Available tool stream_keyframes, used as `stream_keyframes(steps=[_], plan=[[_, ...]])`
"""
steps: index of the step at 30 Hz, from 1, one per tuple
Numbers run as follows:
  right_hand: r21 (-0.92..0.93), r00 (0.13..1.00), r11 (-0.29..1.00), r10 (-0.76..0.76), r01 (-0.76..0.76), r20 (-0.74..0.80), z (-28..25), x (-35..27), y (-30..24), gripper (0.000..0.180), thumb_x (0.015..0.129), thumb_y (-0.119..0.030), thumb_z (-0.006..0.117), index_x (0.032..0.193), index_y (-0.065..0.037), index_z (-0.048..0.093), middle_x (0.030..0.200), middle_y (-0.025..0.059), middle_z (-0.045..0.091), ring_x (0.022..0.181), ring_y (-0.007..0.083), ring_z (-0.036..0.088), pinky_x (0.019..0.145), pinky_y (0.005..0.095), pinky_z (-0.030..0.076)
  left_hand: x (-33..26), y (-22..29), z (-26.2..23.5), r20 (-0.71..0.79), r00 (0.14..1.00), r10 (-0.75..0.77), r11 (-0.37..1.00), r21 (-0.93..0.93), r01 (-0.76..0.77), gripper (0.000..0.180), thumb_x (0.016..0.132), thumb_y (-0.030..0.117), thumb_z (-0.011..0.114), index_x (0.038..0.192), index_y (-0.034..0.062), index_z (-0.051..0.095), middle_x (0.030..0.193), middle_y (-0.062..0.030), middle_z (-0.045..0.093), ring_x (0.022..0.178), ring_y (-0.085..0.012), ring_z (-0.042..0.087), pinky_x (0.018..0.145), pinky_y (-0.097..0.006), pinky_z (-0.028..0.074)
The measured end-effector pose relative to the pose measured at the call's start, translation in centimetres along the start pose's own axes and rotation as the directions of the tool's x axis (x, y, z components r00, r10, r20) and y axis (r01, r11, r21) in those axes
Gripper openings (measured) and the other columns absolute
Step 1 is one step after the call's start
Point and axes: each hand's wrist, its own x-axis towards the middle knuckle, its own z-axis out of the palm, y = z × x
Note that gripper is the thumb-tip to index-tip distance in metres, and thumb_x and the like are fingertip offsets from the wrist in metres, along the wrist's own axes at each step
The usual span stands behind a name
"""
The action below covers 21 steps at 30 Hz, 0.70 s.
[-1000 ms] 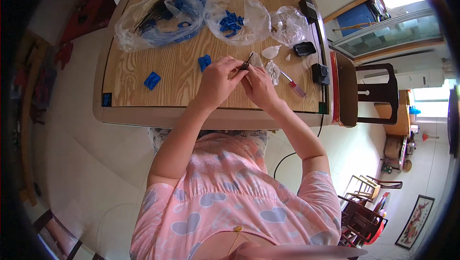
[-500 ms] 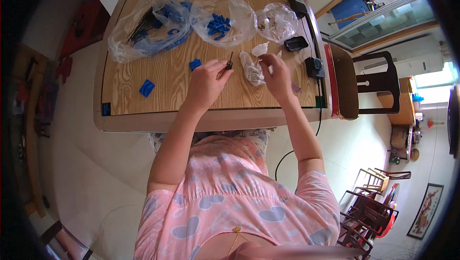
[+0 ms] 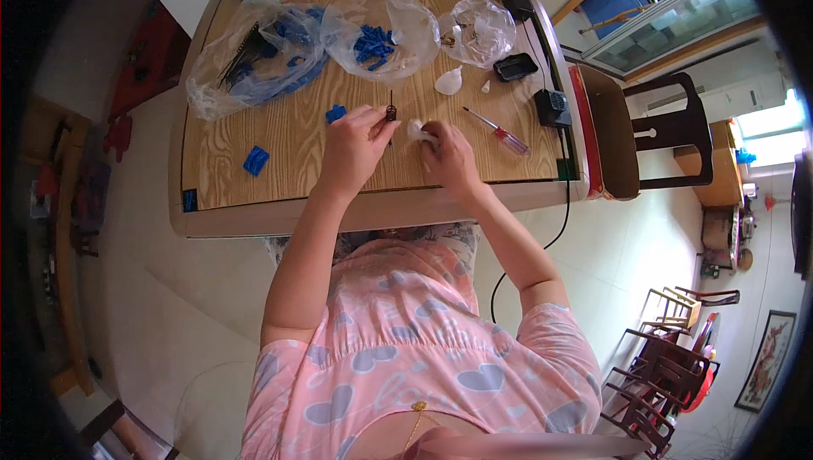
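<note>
Pinched between the thumb and fingers of my left hand [image 3: 351, 146] is a small dark coil spring [image 3: 391, 113], with a thin rod standing up from it. My right hand [image 3: 451, 159] is closed on a crumpled white cloth [image 3: 415, 130], close to the spring but apart from it. Beyond my right hand lie a white rounded squeeze bottle [image 3: 449, 81] and a small white cone-shaped tip [image 3: 486, 86]. A screwdriver [image 3: 511, 141] with a clear and red handle rests to the right. Next to my left hand sits a blue plastic part [image 3: 336, 113].
Another blue part [image 3: 256, 160] lies left. Clear bags hold black rods and blue parts [image 3: 254, 58], small blue pieces [image 3: 373, 47] and small parts [image 3: 478, 32]. A black tray [image 3: 515, 67], a black adapter [image 3: 553, 108] and its cable stand along the right edge.
My right hand has picked up the white cloth and drawn it left toward my left hand, uncovering the screwdriver. My left hand still holds the spring.
</note>
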Motion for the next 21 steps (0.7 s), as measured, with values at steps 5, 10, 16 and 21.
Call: stream_keyframes(steps=[5,10,16,21], plan=[[0.039,0.991,0.995,-0.085,0.089,-0.099,0.1,-1.5,-1.2,0.029,0.078,-0.008,0.062,0.107,-0.004,0.058,0.099,0.0163,0.06,0.094,0.036,0.055,0.084,0.0429,0.044,0.3,-0.1,-0.3,0.008,1.0,0.011,0.999,0.037,-0.011,0.011,0.08,0.006,0.069,0.084,-0.0027,0.065,0.075,-0.0151,0.062,0.067,-0.0292,0.062,0.058,-0.035,0.047],[0.185,0.994,0.979,-0.068,0.083,-0.084,0.7,-2.0,-1.8,0.028,0.077,-0.007,0.063,0.105,-0.004,0.061,0.095,0.0147,0.061,0.093,0.0347,0.056,0.084,0.0416,0.044,0.3,-0.6,-0.2,-0.008,1.0,0.003,0.999,0.036,-0.003,0.012,0.08,0.007,0.069,0.082,-0.0028,0.064,0.074,-0.015,0.061,0.066,-0.0289,0.061,0.058,-0.035,0.047],[0.286,0.99,0.955,-0.044,0.082,-0.136,1.2,-2.1,-1.6,0.027,0.079,-0.002,0.061,0.106,-0.004,0.063,0.092,0.0152,0.062,0.087,0.0327,0.059,0.079,0.0378,0.048,0.4,-0.7,-0.3,-0.015,1.0,0.0,1.0,0.027,0.0,0.011,0.08,0.007,0.069,0.081,-0.0025,0.063,0.074,-0.0146,0.061,0.066,-0.0289,0.061,0.058,-0.035,0.047],[0.28,0.993,0.958,-0.026,0.058,-0.115,1.1,-2.0,-1.7,0.027,0.078,-0.001,0.061,0.105,-0.004,0.063,0.093,0.0152,0.063,0.088,0.0331,0.06,0.08,0.0382,0.048,0.4,-0.4,-0.3,-0.011,1.0,0.006,1.0,0.027,-0.005,0.011,0.08,0.007,0.069,0.082,-0.0024,0.063,0.074,-0.0145,0.061,0.065,-0.0287,0.061,0.058,-0.035,0.047]])
